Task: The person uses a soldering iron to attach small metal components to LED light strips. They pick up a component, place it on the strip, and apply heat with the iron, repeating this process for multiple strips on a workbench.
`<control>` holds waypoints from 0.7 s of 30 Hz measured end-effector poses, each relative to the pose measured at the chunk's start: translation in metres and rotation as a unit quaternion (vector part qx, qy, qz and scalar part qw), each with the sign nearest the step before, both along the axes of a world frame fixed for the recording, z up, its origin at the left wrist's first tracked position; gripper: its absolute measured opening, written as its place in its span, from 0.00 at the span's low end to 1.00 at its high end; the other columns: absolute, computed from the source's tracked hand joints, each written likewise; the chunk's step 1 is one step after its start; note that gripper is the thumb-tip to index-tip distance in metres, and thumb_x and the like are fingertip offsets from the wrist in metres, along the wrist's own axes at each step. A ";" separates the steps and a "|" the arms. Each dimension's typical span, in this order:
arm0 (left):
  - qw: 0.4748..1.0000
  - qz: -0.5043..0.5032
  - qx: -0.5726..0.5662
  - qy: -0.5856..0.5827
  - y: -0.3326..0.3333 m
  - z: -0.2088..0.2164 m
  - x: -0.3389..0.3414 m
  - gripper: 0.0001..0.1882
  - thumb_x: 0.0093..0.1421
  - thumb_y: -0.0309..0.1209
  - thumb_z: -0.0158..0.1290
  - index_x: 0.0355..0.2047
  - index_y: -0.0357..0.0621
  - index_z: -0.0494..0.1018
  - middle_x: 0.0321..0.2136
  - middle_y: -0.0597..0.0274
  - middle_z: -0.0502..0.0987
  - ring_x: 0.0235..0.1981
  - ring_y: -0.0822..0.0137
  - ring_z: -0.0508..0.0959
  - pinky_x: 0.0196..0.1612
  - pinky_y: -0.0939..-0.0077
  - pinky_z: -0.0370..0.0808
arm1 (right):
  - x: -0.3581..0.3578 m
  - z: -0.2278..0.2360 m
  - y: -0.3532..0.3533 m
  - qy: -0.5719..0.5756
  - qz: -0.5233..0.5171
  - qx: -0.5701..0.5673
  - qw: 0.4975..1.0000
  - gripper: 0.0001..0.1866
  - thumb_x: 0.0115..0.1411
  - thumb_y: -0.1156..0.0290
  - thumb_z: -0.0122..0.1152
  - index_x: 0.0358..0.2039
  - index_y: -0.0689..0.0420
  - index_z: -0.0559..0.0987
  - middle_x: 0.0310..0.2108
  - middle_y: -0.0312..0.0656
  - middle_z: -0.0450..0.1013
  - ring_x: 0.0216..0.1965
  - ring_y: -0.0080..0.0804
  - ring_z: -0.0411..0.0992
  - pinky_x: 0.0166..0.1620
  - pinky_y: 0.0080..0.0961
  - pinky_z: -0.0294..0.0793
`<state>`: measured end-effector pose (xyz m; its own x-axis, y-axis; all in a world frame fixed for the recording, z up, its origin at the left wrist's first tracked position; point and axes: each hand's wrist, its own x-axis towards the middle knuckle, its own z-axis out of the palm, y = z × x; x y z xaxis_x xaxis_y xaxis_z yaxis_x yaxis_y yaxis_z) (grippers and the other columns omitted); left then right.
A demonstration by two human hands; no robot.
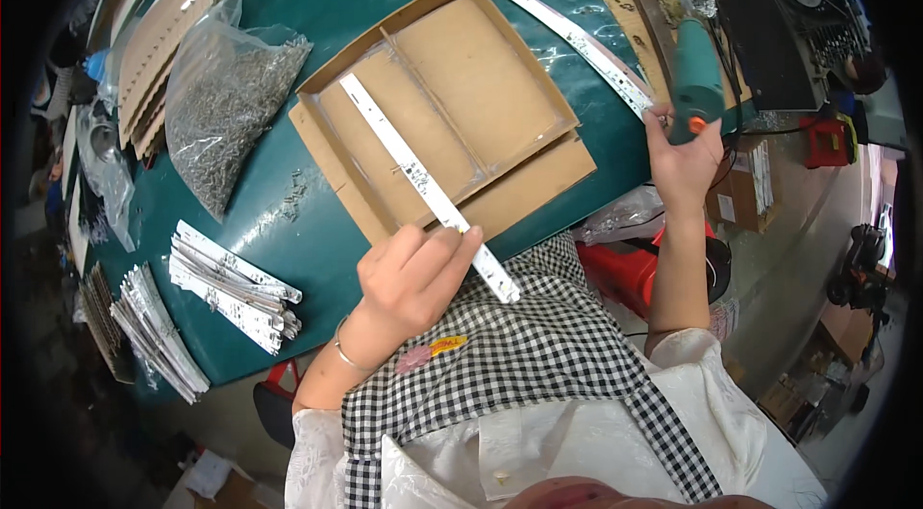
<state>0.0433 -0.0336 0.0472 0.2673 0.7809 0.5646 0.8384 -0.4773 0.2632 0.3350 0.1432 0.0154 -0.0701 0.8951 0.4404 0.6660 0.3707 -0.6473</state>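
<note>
My left hand [411,278] is closed on a long white circuit-board strip [399,153], pinching it near its lower end. The strip slants over a shallow brown cardboard tray [500,57], and its near end hangs over my checked apron. My right hand [685,163] is at the right edge of the table, its fingers around the lower end of a green handheld power tool [698,76] with an orange button. Part of that grip is hidden. Beside its thumb is the end of a few more white strips [567,33] lying along the table.
On the left, a clear bag [226,96] of small metal pieces lies near stacked cardboard dividers [163,57]. Bundles of white strips [231,288] lie at the table's near left. Loose small parts [293,197] rest on the green table. A red object [620,273] stands below the edge.
</note>
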 end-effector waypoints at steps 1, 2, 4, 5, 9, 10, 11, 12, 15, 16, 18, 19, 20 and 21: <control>1.000 -0.007 0.010 0.008 -0.001 0.005 -0.001 0.21 0.38 0.27 0.59 0.38 0.39 0.84 0.29 0.66 0.76 0.21 0.73 0.68 0.20 0.80 0.66 | 0.000 -0.001 0.006 -0.011 -0.002 0.016 1.000 0.24 0.53 0.80 0.73 0.49 0.61 0.74 0.33 0.37 0.79 0.36 0.25 0.76 0.44 0.25 0.74; 1.000 -0.010 0.017 0.020 -0.004 0.010 -0.003 0.22 0.38 0.27 0.59 0.38 0.39 0.84 0.30 0.66 0.76 0.20 0.74 0.67 0.20 0.80 0.65 | -0.003 -0.003 0.010 -0.019 0.000 0.029 0.999 0.24 0.52 0.79 0.73 0.49 0.61 0.74 0.34 0.38 0.80 0.37 0.26 0.77 0.44 0.26 0.74; 0.999 -0.011 0.024 0.046 -0.012 0.026 -0.009 0.22 0.38 0.28 0.59 0.38 0.40 0.84 0.30 0.67 0.77 0.20 0.74 0.65 0.21 0.81 0.63 | -0.005 -0.001 0.020 -0.083 0.004 0.056 0.995 0.31 0.50 0.76 0.75 0.55 0.60 0.73 0.42 0.46 0.79 0.43 0.40 0.79 0.46 0.33 0.76; 0.998 -0.007 0.019 0.062 -0.019 0.039 -0.012 0.23 0.37 0.29 0.59 0.38 0.40 0.85 0.30 0.68 0.76 0.20 0.74 0.65 0.21 0.81 0.62 | -0.007 -0.002 0.023 -0.111 0.010 0.060 0.992 0.34 0.50 0.74 0.76 0.57 0.60 0.72 0.45 0.50 0.78 0.46 0.46 0.78 0.48 0.36 0.76; 0.994 0.035 0.042 0.091 -0.053 0.068 -0.035 0.26 0.37 0.34 0.61 0.40 0.41 0.85 0.32 0.68 0.77 0.22 0.74 0.64 0.21 0.79 0.60 | -0.015 0.002 0.029 -0.185 0.016 0.045 0.982 0.36 0.52 0.69 0.75 0.60 0.61 0.71 0.52 0.54 0.75 0.53 0.53 0.75 0.53 0.37 0.75; 0.992 0.052 0.054 0.097 -0.064 0.069 -0.045 0.26 0.36 0.35 0.62 0.40 0.40 0.85 0.33 0.68 0.77 0.22 0.74 0.64 0.21 0.79 0.60 | -0.012 0.000 0.026 -0.211 0.002 0.065 0.975 0.36 0.53 0.69 0.74 0.61 0.61 0.71 0.53 0.54 0.75 0.53 0.52 0.75 0.55 0.37 0.74; 0.990 0.086 0.049 0.100 -0.076 0.076 -0.054 0.26 0.36 0.33 0.63 0.39 0.40 0.85 0.34 0.68 0.77 0.22 0.73 0.64 0.21 0.78 0.60 | -0.004 -0.009 0.029 -0.202 -0.005 0.022 0.979 0.36 0.54 0.69 0.74 0.61 0.62 0.70 0.54 0.54 0.75 0.55 0.52 0.75 0.55 0.37 0.73; 0.985 0.132 0.041 0.108 -0.089 0.078 -0.061 0.26 0.35 0.31 0.63 0.40 0.41 0.86 0.35 0.69 0.77 0.22 0.73 0.64 0.21 0.78 0.60 | -0.001 -0.013 0.030 -0.211 -0.016 0.023 0.977 0.36 0.54 0.69 0.75 0.61 0.63 0.70 0.53 0.54 0.75 0.54 0.50 0.75 0.55 0.36 0.73; 0.963 0.222 0.067 0.138 -0.120 0.078 -0.082 0.28 0.33 0.28 0.62 0.41 0.43 0.85 0.35 0.70 0.77 0.23 0.73 0.65 0.21 0.78 0.61 | 0.013 -0.028 0.039 -0.152 0.006 0.035 0.988 0.34 0.54 0.71 0.75 0.60 0.61 0.71 0.38 0.43 0.77 0.38 0.34 0.75 0.47 0.29 0.74; 0.951 0.266 0.076 0.138 -0.128 0.074 -0.085 0.27 0.34 0.26 0.63 0.41 0.45 0.85 0.35 0.69 0.77 0.22 0.73 0.64 0.21 0.78 0.62 | 0.016 -0.029 0.040 -0.129 0.019 0.011 0.991 0.33 0.54 0.72 0.75 0.59 0.60 0.71 0.35 0.40 0.76 0.35 0.30 0.74 0.44 0.28 0.74; 0.925 0.334 0.086 0.156 -0.143 0.062 -0.096 0.24 0.35 0.23 0.64 0.39 0.47 0.86 0.33 0.68 0.77 0.20 0.73 0.64 0.20 0.78 0.62 | 0.017 -0.027 0.043 -0.092 0.029 -0.055 0.994 0.31 0.54 0.73 0.75 0.57 0.59 0.71 0.30 0.36 0.74 0.31 0.23 0.70 0.39 0.26 0.72; 0.916 0.357 0.101 0.156 -0.148 0.057 -0.104 0.23 0.36 0.19 0.64 0.37 0.46 0.85 0.31 0.66 0.76 0.19 0.71 0.65 0.20 0.77 0.61 | 0.013 -0.026 0.042 -0.097 0.038 -0.045 0.994 0.28 0.54 0.73 0.74 0.54 0.60 0.71 0.30 0.36 0.74 0.30 0.24 0.71 0.38 0.26 0.72; 0.906 0.376 0.118 0.152 -0.152 0.051 -0.109 0.23 0.37 0.14 0.63 0.36 0.45 0.85 0.28 0.64 0.76 0.18 0.69 0.65 0.20 0.76 0.60 | 0.009 -0.024 0.041 -0.102 0.044 -0.033 0.993 0.25 0.55 0.73 0.74 0.51 0.60 0.72 0.29 0.36 0.74 0.29 0.25 0.71 0.37 0.27 0.72; 0.901 0.396 0.102 0.144 -0.160 0.048 -0.114 0.23 0.38 0.13 0.61 0.37 0.44 0.85 0.27 0.63 0.76 0.18 0.68 0.66 0.20 0.76 0.61 | 0.008 -0.021 0.041 -0.101 0.043 -0.062 0.992 0.24 0.55 0.74 0.73 0.49 0.60 0.72 0.29 0.36 0.74 0.29 0.26 0.71 0.37 0.27 0.72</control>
<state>-0.0710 -0.1933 0.0950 -0.1699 0.6792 0.7140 0.9570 0.2867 -0.0450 0.3432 0.1838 -0.0059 -0.2249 0.9284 0.2959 0.7561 0.3579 -0.5480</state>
